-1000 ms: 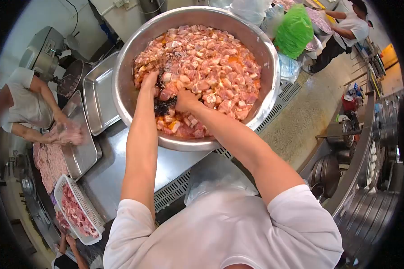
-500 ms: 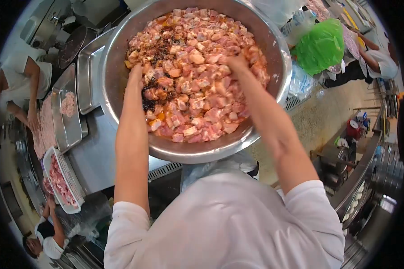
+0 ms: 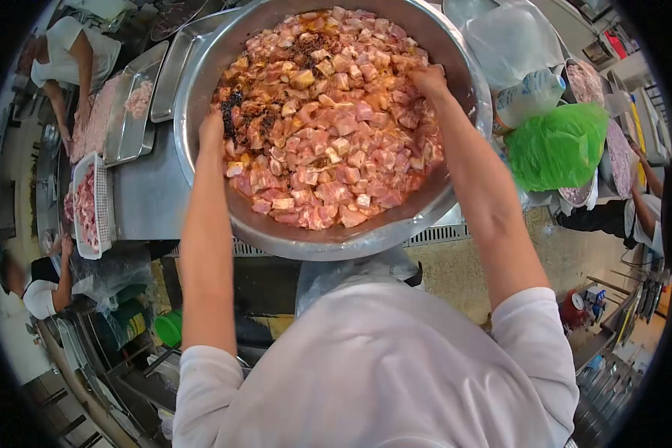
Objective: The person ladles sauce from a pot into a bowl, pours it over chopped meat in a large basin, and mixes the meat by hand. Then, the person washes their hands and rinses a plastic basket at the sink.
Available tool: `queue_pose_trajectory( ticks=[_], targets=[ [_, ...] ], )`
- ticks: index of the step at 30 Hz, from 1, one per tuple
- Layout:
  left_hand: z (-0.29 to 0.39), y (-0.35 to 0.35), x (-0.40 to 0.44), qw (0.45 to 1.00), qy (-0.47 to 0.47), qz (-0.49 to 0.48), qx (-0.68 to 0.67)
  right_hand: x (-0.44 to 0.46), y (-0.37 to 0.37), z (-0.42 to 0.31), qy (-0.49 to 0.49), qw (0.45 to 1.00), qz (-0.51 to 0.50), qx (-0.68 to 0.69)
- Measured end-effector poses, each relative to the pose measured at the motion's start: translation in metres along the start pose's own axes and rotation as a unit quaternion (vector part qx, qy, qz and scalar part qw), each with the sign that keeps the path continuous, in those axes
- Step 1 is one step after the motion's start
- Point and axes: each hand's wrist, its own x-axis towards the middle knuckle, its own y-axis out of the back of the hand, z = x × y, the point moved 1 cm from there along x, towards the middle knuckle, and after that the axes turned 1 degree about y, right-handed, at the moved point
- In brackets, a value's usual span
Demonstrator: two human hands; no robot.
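Observation:
A large steel bowl (image 3: 351, 250) holds many chunks of raw meat (image 3: 355, 149), coated with reddish sauce. Dark bits of seasoning (image 3: 233, 112) lie on the meat towards the left, with more near the far side. At the left inner wall, my left hand (image 3: 212, 128) reaches into the edge of the meat beside the dark seasoning, and its fingers are hidden. My right hand (image 3: 429, 78) is sunk in the meat at the far right, close to the wall. Its fingertips are buried, so their grip does not show.
Left of the bowl are steel trays (image 3: 155, 78) and a white basket (image 3: 106, 213) of meat. Two co-workers (image 3: 75, 52) stand on that side. On the right lie a green plastic bag (image 3: 558, 145) and a plastic bottle (image 3: 526, 101), with another person beyond.
The view has turned, so the surroundings are shifted. My left hand has moved outward to the bowl's left wall, and my right hand outward to the far right of the meat.

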Motion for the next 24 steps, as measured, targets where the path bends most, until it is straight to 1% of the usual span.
queue_pose_trajectory(
  ticks=[1,2,3,4,6,7,9,10,11,12,13,14,15,16,17,19,20,21,22,24],
  targets=[
    [0.007,-0.013,-0.028,0.998,0.052,0.016,-0.029,0.006,-0.021,0.022,-0.051,0.994,-0.007,0.096],
    [0.029,-0.048,-0.072,0.992,0.104,0.031,-0.061,0.011,-0.042,0.044,-0.103,0.976,-0.005,0.19],
    [0.048,-0.077,-0.096,0.983,0.151,0.047,-0.094,0.007,-0.06,0.032,-0.105,0.963,-0.006,0.247],
    [0.038,-0.103,-0.072,0.987,0.137,0.031,-0.083,0.002,-0.078,0.017,-0.107,0.947,-0.007,0.303],
    [0.028,-0.14,-0.065,0.99,0.121,-0.044,-0.057,-0.007,-0.109,-0.006,-0.076,0.951,-0.073,0.29],
    [0.046,-0.154,-0.092,0.986,0.118,-0.106,-0.042,-0.019,-0.126,-0.006,-0.068,0.951,-0.108,0.282],
    [0.129,-0.178,-0.134,0.971,0.082,-0.224,-0.02,-0.019,-0.14,-0.028,-0.027,0.947,-0.172,0.269],
    [0.16,-0.177,-0.164,0.978,0.104,-0.155,0.098,-0.025,-0.143,-0.031,-0.011,0.943,-0.205,0.262],
    [0.157,-0.172,-0.154,0.978,0.075,-0.147,0.126,-0.049,-0.102,-0.059,-0.08,0.952,-0.197,0.222],
    [0.156,-0.159,-0.141,0.978,0.063,-0.146,0.137,-0.089,-0.049,-0.096,-0.081,0.963,-0.194,0.17],
    [0.154,-0.142,-0.124,0.977,0.052,-0.145,0.149,-0.088,-0.021,-0.093,-0.048,0.977,-0.174,0.111],
    [0.148,-0.119,-0.101,0.97,0.031,-0.153,0.189,-0.076,-0.001,-0.076,-0.012,0.977,-0.173,0.126],
    [0.139,-0.099,-0.079,0.96,0.008,-0.162,0.23,-0.032,0.005,-0.032,0.04,0.988,-0.141,0.043],
    [0.123,-0.086,-0.069,0.967,0.001,-0.122,0.222,-0.057,0.019,-0.043,-0.008,0.999,-0.048,-0.005],
    [0.104,-0.08,-0.063,0.973,-0.005,-0.084,0.214,-0.055,0.015,-0.035,-0.045,0.997,-0.032,0.047],
    [0.072,-0.094,-0.051,0.994,0.069,0.001,0.087,-0.031,-0.017,0.019,-0.116,0.982,0.002,0.152],
    [0.064,-0.103,-0.052,0.993,0.107,0.043,0.023,-0.027,-0.045,0.028,-0.115,0.959,0.005,0.259],
    [0.079,-0.118,-0.064,0.984,0.174,0.02,0.021,-0.023,-0.073,0.035,-0.114,0.925,0.008,0.363],
    [0.053,-0.131,-0.038,0.984,0.132,-0.11,-0.044,-0.027,-0.096,0.017,-0.11,0.913,0.001,0.393],
    [0.068,-0.164,-0.066,0.987,0.08,-0.14,0.005,-0.044,-0.132,-0.03,-0.098,0.916,-0.042,0.387]
  ],
)
